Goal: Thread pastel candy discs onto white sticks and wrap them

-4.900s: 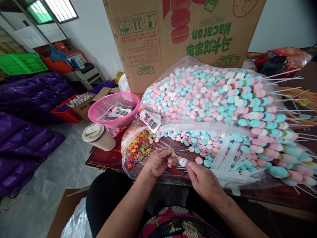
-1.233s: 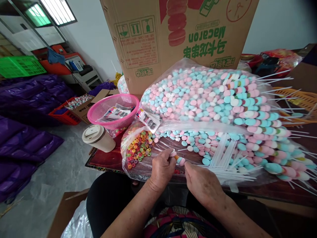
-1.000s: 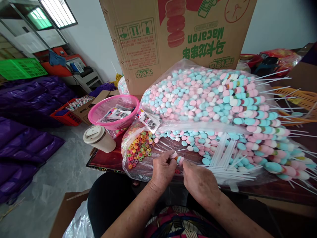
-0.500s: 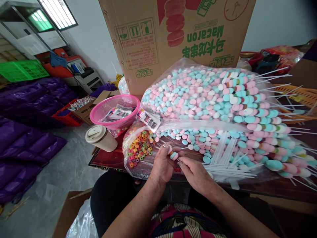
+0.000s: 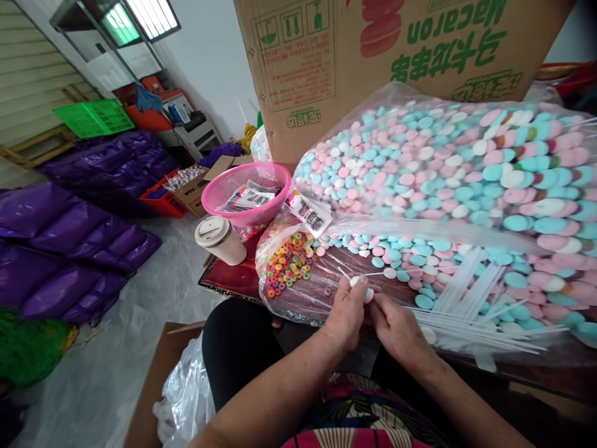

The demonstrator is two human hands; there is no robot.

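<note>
While both hands meet low at the near edge of a dark red surface, a partly filled skewer is held between them, tilted, its bare white tip poking up past the left fingers. At least one white sweet and one pink-and-blue one show on it; the rest is hidden by the grip. The left hand has its fingers curled closed around the sweets, thumb on top. The right hand has thumb and fingers pinched together just below, against the lower end, with no gap visible; exactly how they grip the stick there cannot be seen.

The step in hand looks like seating sweets along the stick. Judging from the bare tip, the next move would call for a firm right pinch and a gentle left push, since soft sweets could squash or split.

Beyond the hands, a clear plastic bag lies across the surface, heaped with pastel sweets. Colourful rings spill from its left end, and loose white sticks lie near the right hand. At far right, filled skewers are stacked in rows. A lidded cup stands at the left edge, just beside a pink basket of printed cards
</note>
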